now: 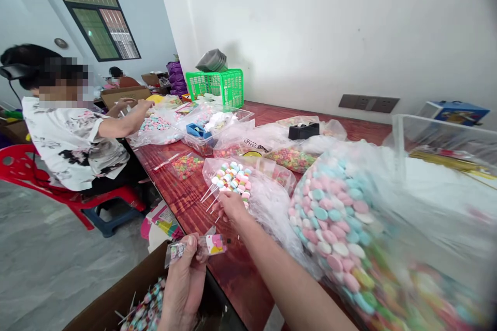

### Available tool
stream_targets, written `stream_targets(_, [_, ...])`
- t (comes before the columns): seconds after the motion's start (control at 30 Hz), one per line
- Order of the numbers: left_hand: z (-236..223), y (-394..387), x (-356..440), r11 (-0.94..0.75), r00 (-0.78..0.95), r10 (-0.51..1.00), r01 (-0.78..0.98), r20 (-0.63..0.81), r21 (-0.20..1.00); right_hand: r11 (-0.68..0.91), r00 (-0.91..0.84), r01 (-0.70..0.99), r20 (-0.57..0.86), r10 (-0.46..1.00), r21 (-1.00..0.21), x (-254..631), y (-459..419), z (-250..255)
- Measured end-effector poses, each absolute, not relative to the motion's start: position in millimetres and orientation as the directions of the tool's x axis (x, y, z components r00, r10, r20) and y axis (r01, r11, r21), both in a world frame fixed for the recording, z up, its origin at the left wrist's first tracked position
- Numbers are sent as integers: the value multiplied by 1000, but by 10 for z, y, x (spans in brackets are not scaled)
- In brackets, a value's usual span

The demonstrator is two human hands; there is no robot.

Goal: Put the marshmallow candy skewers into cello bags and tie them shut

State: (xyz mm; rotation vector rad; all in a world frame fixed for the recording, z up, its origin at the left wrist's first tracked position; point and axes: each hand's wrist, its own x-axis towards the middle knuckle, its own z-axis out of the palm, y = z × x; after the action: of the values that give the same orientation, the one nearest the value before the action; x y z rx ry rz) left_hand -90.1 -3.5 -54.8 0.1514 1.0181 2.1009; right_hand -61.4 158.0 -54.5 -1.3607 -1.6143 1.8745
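My left hand (185, 282), near the table's front edge, pinches a small clear plastic bag (216, 244) with a pink and yellow printed end under its thumb. My right hand (232, 208) reaches out over the table, its fingers curled around the white stick of a candy skewer at the near side of a pile. These candy skewers (232, 177) carry pastel pieces and lie on clear plastic, their sticks pointing toward the lower left. The right hand's fingertips are partly hidden.
A large clear bag of pastel candies (330, 217) fills the right side. Below on the left stands a cardboard box (116, 289) with finished-looking candy sticks inside. Farther back are a tape dispenser (304, 131), a green basket (232, 88) and a seated co-worker (73, 139).
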Motion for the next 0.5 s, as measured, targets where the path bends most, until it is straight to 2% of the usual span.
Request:
stream_targets(0.2, [-608, -36, -994, -383, -699, 663, -624, -268, 681, -478, -463, 310, -570, 679, -821, -969, 1697, -583])
stream_targets(0.37, [-635, -46, -1096, -383, -719, 642, -603, -268, 700, -447, -388, 289, -531, 753, -846, -1044, 1686, -669])
stream_targets(0.5, [-605, -19, -1102, -374, -705, 667, -597, -241, 710, -425, -392, 255, -495, 775, -868, -1206, 1683, -647])
